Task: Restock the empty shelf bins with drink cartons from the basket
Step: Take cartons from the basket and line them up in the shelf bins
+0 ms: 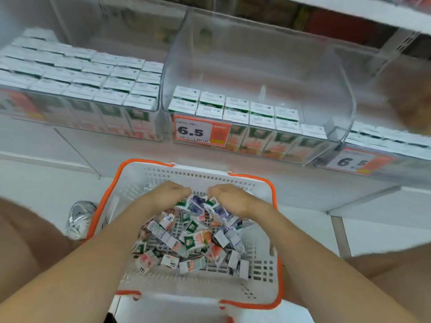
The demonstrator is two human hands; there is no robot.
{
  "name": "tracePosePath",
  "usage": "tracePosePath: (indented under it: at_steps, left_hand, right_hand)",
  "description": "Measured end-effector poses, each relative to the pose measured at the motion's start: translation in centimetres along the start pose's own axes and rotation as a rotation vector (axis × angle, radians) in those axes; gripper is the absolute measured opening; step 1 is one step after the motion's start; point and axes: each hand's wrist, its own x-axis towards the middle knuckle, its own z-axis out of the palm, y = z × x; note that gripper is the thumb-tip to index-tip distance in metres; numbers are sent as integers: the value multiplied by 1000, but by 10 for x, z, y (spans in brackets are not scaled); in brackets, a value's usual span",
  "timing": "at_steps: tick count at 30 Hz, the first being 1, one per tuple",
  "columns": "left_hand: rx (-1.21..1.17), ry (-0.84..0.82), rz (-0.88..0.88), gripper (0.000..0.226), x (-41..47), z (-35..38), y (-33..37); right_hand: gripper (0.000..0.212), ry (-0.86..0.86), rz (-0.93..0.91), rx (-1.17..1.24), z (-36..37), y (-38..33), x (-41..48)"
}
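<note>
Small, light, stiff drink cartons (196,203) are held by both hands (170,194) (229,199), best pinched by their flat sides, mid-frame.

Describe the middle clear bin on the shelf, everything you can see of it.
The middle bin is a clear plastic tub with rounded corners, sitting upright on the white shelf between two fuller bins. Only its front holds cartons: two upright rows with white tops, orange fruit printed on their fronts. The back is bare. An orange and white price tag reading 6.5 hangs on its front wall. Neither hand touches it.
</note>
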Motion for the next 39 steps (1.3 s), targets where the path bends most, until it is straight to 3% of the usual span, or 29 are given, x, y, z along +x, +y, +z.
tracePosePath:
  at_steps: [4, 6, 8, 12, 15, 17, 21, 23, 26, 28, 33, 36, 39]
  left_hand:
    - [-211, 6, 93, 24, -29, 3, 23]
    - [-306, -29, 107, 25, -43, -1, 38]
    - [-375, -68, 107, 27, -57, -7, 52]
    - [-484, -95, 188, 23, -88, -9, 88]
    - [-606, -84, 248, 24, -107, -2, 116]
    - [-646, -160, 304, 33, -120, 3, 133]
    - [-517, -186, 447, 43, -141, 18, 179]
    - [-448, -127, 516, 36, -149, 27, 210]
    - [-284, 5, 617, 26, -150, 40, 254]
    - [-151, 121, 677, 30, -145, 50, 282]
    - [55, 380, 824, 49, -128, 81, 350]
    - [176, 438, 893, 46, -102, 93, 384]
    - [308, 498, 927, 38, -70, 96, 404]
  right_hand:
    - [64, -28, -100, -107, -16, -11, -37]
    - [71, 38, -136, -223, -28, -19, -54]
    - [64, 150, -193, -315, -39, -28, -68]
    - [29, 302, -317, -278, -62, -49, -100]
    - [32, 353, -344, -206, -76, -60, -128]
    - [35, 402, -355, -160, -85, -61, -146]
    - [34, 637, -337, -28, -111, -49, -178]
    - [21, 741, -323, 115, -127, -38, -195]
    - [36, 882, -297, 273, -155, -21, -217]
    - [33, 994, -287, 353, -176, -9, -227]
    - [23, 1180, -259, 204, -232, 24, -227]
    - [25, 1186, -246, 52, -263, 44, -212]
    - [35, 1272, -211, 74, -279, 69, -190]
